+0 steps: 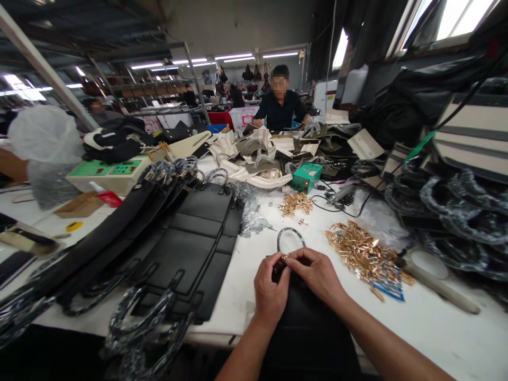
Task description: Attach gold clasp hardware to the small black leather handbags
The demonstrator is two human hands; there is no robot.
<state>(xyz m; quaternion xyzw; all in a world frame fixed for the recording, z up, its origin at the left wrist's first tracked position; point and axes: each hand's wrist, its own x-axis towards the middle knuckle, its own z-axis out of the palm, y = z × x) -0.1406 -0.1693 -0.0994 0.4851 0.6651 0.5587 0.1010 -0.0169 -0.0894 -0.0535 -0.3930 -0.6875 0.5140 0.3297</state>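
My left hand and my right hand meet at the near edge of the white table, both closed in a pinch on the top edge of a black leather bag panel that hangs toward me. A plastic-wrapped loop handle rises from the panel just beyond my fingers. A small gold fitting shows between my fingertips. A heap of gold metal fittings lies right of my right hand.
Stacked black bag panels with wrapped handles fill the left side. A second small heap of gold fittings and a green box sit farther back. More wrapped handles pile up at right. A person in black works at the far end.
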